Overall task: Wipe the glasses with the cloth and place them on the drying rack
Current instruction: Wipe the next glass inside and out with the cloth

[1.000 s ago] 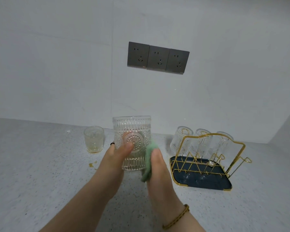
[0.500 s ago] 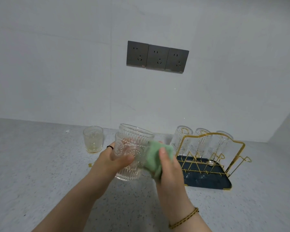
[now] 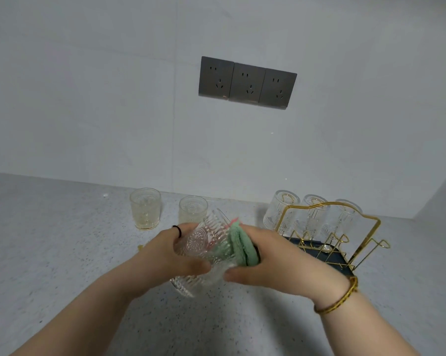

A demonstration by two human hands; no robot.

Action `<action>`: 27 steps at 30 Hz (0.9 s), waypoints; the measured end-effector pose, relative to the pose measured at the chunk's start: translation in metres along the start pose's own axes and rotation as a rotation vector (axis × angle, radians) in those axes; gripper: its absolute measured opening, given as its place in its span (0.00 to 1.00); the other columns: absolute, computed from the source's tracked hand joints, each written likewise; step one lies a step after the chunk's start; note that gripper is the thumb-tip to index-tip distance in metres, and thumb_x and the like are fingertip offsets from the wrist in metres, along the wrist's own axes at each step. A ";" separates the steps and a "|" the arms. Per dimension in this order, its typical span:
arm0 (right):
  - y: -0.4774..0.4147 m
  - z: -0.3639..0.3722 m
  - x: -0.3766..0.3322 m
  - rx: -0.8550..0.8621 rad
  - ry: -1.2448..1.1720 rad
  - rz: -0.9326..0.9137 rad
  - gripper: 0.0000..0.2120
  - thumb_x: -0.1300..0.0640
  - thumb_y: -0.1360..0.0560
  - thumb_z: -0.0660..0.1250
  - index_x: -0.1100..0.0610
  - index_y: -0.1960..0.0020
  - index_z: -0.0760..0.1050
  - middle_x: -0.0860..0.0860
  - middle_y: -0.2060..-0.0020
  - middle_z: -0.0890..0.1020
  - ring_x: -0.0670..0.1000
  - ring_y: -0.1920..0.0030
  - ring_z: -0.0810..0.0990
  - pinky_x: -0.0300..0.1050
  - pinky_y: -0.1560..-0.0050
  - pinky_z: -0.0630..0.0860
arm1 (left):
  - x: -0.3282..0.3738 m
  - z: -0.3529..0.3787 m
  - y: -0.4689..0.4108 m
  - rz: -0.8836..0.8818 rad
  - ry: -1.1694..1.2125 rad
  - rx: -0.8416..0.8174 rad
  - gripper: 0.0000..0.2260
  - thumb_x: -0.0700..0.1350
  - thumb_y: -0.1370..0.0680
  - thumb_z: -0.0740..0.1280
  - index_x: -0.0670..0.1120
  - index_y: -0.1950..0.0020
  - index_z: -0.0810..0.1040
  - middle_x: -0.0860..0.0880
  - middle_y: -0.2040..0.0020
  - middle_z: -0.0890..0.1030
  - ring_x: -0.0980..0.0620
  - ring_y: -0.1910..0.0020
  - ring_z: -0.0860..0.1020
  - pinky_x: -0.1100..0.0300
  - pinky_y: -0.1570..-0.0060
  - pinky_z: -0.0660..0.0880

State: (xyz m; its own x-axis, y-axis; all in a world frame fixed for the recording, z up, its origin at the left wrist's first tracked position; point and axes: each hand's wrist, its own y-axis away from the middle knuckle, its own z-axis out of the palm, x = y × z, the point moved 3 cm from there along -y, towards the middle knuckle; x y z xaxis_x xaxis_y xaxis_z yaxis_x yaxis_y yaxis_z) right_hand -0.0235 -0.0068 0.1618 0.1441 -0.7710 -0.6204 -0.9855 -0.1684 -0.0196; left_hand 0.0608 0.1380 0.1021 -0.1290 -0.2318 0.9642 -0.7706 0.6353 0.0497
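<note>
My left hand grips a clear embossed glass, which is tilted with its mouth toward the upper right. My right hand holds a green cloth pushed into the glass's mouth, thumb under the glass. Two more glasses stand upright on the counter behind: one at the left and one partly hidden by the held glass. The gold wire drying rack on a dark blue tray stands at the right, with three glasses upside down on its far row.
The speckled grey counter meets a white wall with three grey sockets. A small yellowish spot lies on the counter left of my hands. The rack's near pegs carry nothing.
The glass has tipped from upright to tilted, and the cloth has gone from its outer side into its mouth. Both hands sit lower and closer to me. A second counter glass has come into view.
</note>
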 end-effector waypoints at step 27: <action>-0.005 0.035 0.009 -0.186 -0.176 0.027 0.13 0.63 0.26 0.61 0.47 0.64 0.67 0.44 0.70 0.69 0.37 0.75 0.68 0.29 0.72 0.65 | -0.011 0.016 -0.002 -0.168 0.443 -0.120 0.22 0.59 0.34 0.64 0.45 0.50 0.78 0.46 0.61 0.84 0.48 0.65 0.82 0.58 0.66 0.79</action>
State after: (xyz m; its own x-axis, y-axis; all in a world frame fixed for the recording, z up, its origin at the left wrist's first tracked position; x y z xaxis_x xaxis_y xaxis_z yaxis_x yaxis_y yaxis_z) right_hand -0.0205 0.0082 0.1288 0.0845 -0.6606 -0.7460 -0.9531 -0.2720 0.1329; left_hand 0.0536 0.1272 0.0867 0.2890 -0.0188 0.9571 -0.6774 0.7025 0.2184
